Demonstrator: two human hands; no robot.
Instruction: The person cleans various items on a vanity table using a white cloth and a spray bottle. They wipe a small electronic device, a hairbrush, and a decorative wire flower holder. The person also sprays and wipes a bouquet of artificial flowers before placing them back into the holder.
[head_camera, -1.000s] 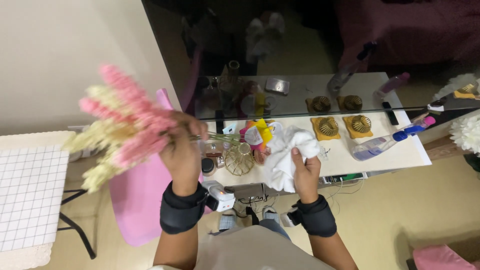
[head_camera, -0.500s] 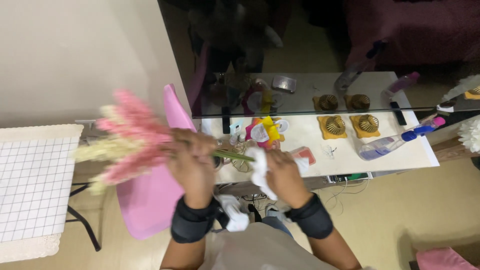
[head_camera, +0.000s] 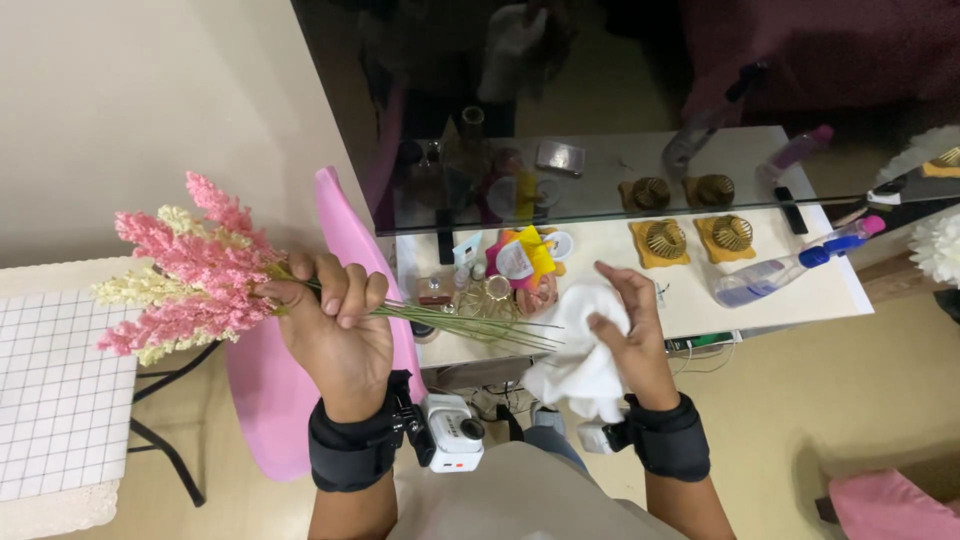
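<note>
Now the left hand grips a bunch of artificial pink and cream flower sprays by the green stems, fingers wrapped tight round them, the heads pointing out to the left and the stem ends reaching right over the front edge of the white dressing table. Half a second ago the white cloth sat bunched close against the left hand; it has since slid outward, and the right hand now holds it around the stem tips, fingers half curled into the fabric, thumb side up. Judging from that shift, a wiping stroke along the stems has run from the grip to the ends, so this pass looks nearly finished. The bunch itself has barely moved. On the table, near its left end, stand small bottles and a wire holder, just behind the stem tips; two gold shell ornaments sit mid-table, and a clear spray bottle lies toward the right edge. A mirror rises behind; a pink chair stands below the left hand
</note>
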